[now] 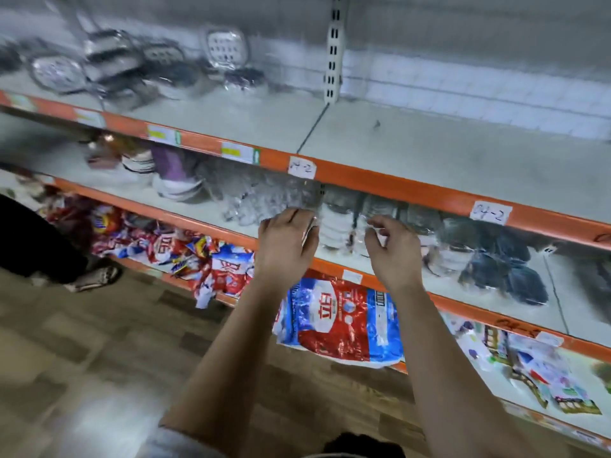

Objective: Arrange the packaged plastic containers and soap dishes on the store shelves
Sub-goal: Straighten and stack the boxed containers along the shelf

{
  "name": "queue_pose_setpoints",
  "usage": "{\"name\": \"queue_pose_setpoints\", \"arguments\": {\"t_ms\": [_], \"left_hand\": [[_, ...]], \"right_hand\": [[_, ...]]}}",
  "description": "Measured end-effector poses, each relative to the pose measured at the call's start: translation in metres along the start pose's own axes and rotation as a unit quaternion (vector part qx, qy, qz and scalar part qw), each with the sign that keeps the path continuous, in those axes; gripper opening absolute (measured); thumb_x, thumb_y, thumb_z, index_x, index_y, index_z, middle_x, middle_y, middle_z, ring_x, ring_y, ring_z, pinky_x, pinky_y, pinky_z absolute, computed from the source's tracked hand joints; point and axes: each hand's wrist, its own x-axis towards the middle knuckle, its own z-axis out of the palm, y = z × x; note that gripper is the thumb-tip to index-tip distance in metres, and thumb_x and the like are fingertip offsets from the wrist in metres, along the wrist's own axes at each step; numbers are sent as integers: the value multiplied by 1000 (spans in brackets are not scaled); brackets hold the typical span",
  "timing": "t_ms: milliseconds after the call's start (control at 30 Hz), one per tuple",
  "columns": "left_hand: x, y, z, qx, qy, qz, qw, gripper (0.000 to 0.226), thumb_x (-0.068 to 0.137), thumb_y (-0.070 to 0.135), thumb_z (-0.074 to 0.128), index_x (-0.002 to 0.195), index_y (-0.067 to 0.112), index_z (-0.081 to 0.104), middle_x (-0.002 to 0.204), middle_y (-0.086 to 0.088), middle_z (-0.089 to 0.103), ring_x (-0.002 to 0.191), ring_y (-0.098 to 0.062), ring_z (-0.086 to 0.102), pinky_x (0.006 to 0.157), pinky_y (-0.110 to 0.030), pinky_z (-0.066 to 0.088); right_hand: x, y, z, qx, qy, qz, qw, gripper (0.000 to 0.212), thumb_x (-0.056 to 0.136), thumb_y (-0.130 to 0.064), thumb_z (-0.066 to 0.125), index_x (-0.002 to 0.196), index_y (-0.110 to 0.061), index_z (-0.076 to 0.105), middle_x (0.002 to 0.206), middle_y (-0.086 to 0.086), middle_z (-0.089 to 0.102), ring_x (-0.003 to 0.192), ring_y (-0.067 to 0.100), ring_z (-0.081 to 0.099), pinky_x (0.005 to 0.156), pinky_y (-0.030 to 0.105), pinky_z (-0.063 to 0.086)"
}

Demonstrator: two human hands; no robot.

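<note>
Both hands reach into the middle shelf [479, 312], one at each side of a white pack of containers [334, 226] standing between clear packs [261, 206] and dark packs [502, 259]. The left hand [287, 239] curls round its left edge. The right hand [393, 249] bends its fingers at the wrapping, but blur hides whether it pinches. The step seems to be straightening this pack; next it likely needs a firm hold on both sides.
</note>
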Motion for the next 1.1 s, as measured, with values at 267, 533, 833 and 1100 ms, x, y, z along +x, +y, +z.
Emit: {"name": "queue_pose_setpoints", "arguments": {"t_ms": [267, 533, 833, 1100], "left_hand": [[29, -120, -64, -1, 59, -59, 997, 29, 96, 23, 54, 122, 15, 63, 121, -4, 63, 108, -28, 59, 92, -38, 37], [111, -235, -95, 42, 69, -83, 993, 29, 95, 24, 55, 121, 16, 64, 120, -5, 64, 109, -30, 58, 90, -38, 37], [208, -336, -112, 35, 55, -54, 996, 31, 93, 20, 60, 122, 10, 64, 120, -11, 64, 109, -34, 58, 94, -45, 45], [325, -407, -93, 43, 14, 9, 999, 46, 91, 30, 62, 132, 9, 55, 131, -15, 55, 128, -36, 44, 103, -46, 39]], "right_hand": [[48, -101, 95, 35, 9, -80, 996, 17, 93, -15, 60, 106, -15, 70, 104, 1, 70, 92, 13, 62, 79, 24, 47], [144, -158, 204, 75, 6, -117, 990, 16, 90, -20, 63, 105, -18, 69, 105, -6, 65, 97, 10, 60, 80, 20, 44], [246, -199, 283, 74, 24, -107, 991, 17, 87, -19, 64, 103, -19, 71, 101, -13, 59, 91, -1, 52, 84, 28, 48], [310, -201, 314, -15, 42, -100, 994, 18, 88, -17, 66, 105, -18, 70, 107, -8, 61, 104, 13, 57, 82, 27, 43]]}}
